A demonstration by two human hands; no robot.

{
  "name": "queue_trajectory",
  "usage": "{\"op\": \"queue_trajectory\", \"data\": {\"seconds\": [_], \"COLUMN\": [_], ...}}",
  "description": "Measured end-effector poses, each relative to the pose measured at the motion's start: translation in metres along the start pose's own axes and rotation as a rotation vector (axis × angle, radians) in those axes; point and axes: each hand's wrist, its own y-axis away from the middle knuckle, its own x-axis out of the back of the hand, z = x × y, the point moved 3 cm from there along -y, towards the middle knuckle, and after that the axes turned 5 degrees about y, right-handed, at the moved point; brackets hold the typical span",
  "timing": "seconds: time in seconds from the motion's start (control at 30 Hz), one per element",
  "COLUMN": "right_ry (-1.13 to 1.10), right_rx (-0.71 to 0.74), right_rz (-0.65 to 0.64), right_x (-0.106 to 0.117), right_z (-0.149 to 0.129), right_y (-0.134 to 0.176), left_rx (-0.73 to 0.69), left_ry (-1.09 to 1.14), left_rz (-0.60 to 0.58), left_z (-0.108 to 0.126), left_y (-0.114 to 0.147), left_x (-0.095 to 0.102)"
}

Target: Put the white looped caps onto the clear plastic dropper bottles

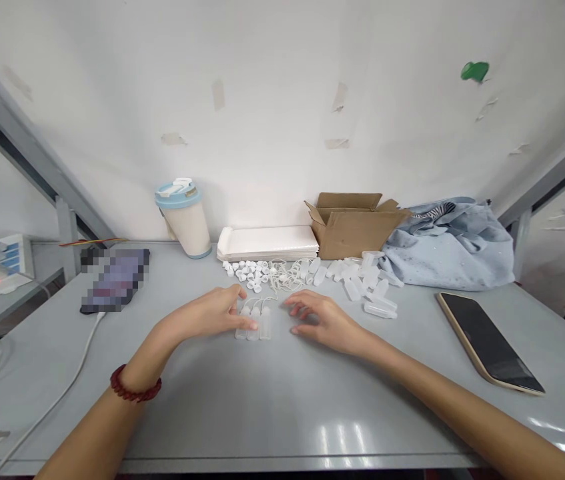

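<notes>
Three small translucent plastic bottles (265,325) lie side by side on the grey table, with thin cords looping from their upper ends. My left hand (212,312) is at their left side, its thumb resting over the lower part of the row and its index finger held apart near the tops. To the right of the row, my right hand (325,320) hovers low with loosely bent fingers and a separate thumb, holding nothing. Beyond the hands are small white caps (249,270), a tangle of pale cords (285,275) and a heap of loose translucent bottles (362,277).
A stack of white boxes or sleeves (269,242), an open cardboard box (357,233) and a tumbler (187,223) stand along the wall. Light blue cloth (452,250) is bunched at back right, behind a phone (489,343). A device (115,280) with a charging cable (79,373) lies left.
</notes>
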Motion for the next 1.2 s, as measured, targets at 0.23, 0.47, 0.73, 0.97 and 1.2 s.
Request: {"op": "queue_trajectory", "data": {"seconds": [0.23,0.47,0.73,0.97,1.2], "right_ry": [0.377,0.703,0.953,1.059,1.045], "right_rx": [0.056,0.05,0.065,0.05,0.028], "right_rz": [0.328,0.353,0.146,0.131,0.165], "right_x": [0.054,0.066,0.041,0.04,0.042], "right_z": [0.038,0.055,0.047,0.048,0.047], "right_y": [0.01,0.004,0.001,-0.001,-0.003], "left_rx": [-0.167,-0.293,-0.255,-0.26,-0.329], "left_ry": [-0.032,-0.112,-0.115,-0.036,0.169], "left_rz": [0.502,0.556,0.471,0.583,0.599], "left_z": [0.006,0.006,0.009,0.015,0.033], "left_y": [-0.017,-0.052,-0.055,-0.048,-0.024], "left_x": [0.005,-0.008,-0.01,-0.005,-0.013]}}
